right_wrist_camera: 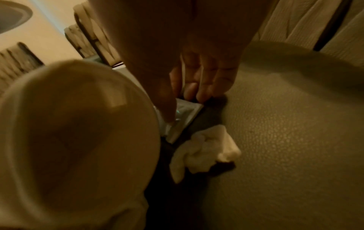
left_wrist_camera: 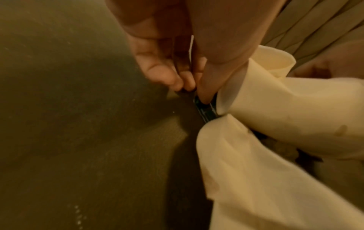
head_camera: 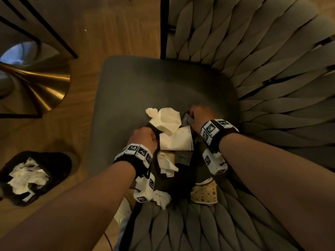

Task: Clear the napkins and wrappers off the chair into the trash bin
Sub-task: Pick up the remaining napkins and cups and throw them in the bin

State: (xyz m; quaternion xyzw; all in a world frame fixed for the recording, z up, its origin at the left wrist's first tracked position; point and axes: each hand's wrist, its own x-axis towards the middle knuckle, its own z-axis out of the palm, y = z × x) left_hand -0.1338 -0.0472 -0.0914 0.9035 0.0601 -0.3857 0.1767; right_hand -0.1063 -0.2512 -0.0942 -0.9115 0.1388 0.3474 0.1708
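I see my left hand point(head_camera: 143, 136) pinching a dark wrapper point(left_wrist_camera: 205, 112) and my right hand point(head_camera: 198, 117) pinching a silver wrapper point(right_wrist_camera: 182, 118); napkins point(head_camera: 165, 120) and a white cup point(head_camera: 178, 140) crowd between them at frame centre.

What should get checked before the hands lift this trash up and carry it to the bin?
1. Left hand has hold of something: ok, its fingers pinch a dark wrapper on the chair seat.
2. Right hand has hold of something: ok, it pinches a silvery wrapper.
3. White paper cup is held: not ok, it lies loose between the hands.
4. Napkins are gathered: not ok, several still lie loose on the seat.
5. Trash bin is ready: ok, it stands open on the floor to the left, paper already inside.
6. Patterned cup is empty: cannot tell.
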